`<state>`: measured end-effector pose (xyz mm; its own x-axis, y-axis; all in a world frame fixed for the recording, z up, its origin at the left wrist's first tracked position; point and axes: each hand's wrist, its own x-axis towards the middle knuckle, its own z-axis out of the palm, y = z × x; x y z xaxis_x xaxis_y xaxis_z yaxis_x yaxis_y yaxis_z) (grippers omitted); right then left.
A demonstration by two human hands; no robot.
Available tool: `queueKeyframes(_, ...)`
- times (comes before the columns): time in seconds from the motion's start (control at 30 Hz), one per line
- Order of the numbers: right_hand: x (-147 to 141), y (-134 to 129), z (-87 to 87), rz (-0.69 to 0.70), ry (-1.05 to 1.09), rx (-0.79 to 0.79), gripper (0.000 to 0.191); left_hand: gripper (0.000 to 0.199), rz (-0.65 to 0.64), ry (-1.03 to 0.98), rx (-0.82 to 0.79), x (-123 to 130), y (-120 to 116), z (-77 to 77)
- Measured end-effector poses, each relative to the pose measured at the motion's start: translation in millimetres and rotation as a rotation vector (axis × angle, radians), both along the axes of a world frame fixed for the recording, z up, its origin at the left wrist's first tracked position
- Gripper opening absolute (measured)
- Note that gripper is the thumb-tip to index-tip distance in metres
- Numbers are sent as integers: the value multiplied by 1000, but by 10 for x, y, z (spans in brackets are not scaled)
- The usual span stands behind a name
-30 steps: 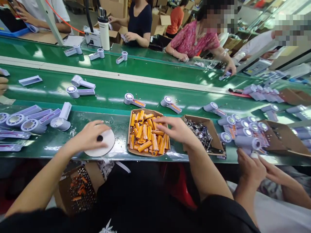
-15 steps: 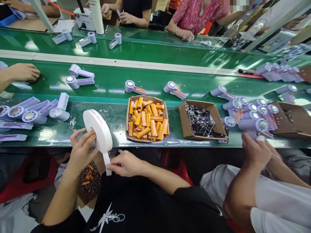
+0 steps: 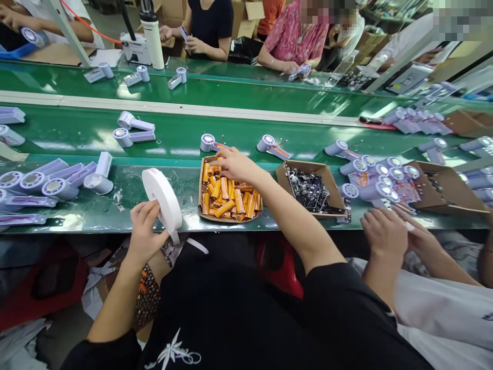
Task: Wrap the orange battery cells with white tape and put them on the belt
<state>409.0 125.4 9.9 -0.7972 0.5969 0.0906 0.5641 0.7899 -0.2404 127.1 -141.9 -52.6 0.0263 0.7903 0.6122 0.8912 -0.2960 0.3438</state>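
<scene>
My left hand (image 3: 146, 226) is closed on a roll of white tape (image 3: 164, 200), held upright near the bench's front edge, with a short tail hanging from its bottom. A loose white strip (image 3: 198, 245) shows to the right of the roll. My right hand (image 3: 239, 165) stretches over the far side of a cardboard box (image 3: 201, 213) full of orange-wrapped cylindrical batteries (image 3: 225, 198). Its fingers are extended, fingertips by the topmost batteries; whether they touch cannot be made out. Just behind these fingers lies a lilac handheld fan (image 3: 207, 142), its handle partly hidden.
Right of the batteries stands a box of small black electronic parts (image 3: 314, 190). Lilac fans (image 3: 59, 186) cluster at the left, and more fans (image 3: 375, 169) at the right by a co-worker's hands (image 3: 387, 231). Below, a carton (image 3: 148, 303) holds small dark pieces.
My right hand has left the tape's tail and moved up and right over the battery box. My left hand, still holding the roll, has shifted slightly right. A co-worker's hand at the left is gone.
</scene>
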Motion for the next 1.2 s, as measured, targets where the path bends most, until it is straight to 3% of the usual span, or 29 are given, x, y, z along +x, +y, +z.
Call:
queueKeyframes(0.07,-58,166,-88,55,-25,-58,36,70,-22,30,10,58,24,18)
queueKeyframes(0.13,-69,177,-131,64,88,-162,29,67,-32,70,6,102,22,38)
queueKeyframes(0.23,8,-47,-84,-50,457,-355,31,61,-14,147,-20,137,-26,70)
queueKeyframes(0.33,129,-436,73,-118,743,-496,39,63,18,229,-55,152,-79,102)
queueKeyframes(0.4,185,-690,212,-84,723,-506,41,69,17,285,-78,164,-89,124)
queueKeyframes(0.47,200,-878,349,-36,570,-454,39,74,-3,354,-94,179,-76,146)
queueKeyframes(0.63,163,-1000,516,52,237,-343,28,82,-73,455,-117,212,-9,199)
queueKeyframes(0.73,197,-967,444,13,237,-375,25,82,-110,433,-135,248,1,241)
queueKeyframes(0.8,222,-965,344,-76,404,-469,32,82,-89,418,-118,303,-10,266)
queueKeyframes(0.93,98,-1134,97,-325,1063,-702,61,79,24,407,3,481,-23,240)
queueKeyframes(1.07,-251,-1517,-187,-525,1584,-760,72,72,110,352,62,683,28,130)
queueKeyframes(1.13,-338,-1641,-301,-573,1686,-721,75,71,124,341,69,791,0,112)
queueKeyframes(1.2,-250,-1620,-338,-568,1645,-718,74,73,78,338,76,883,-122,147)
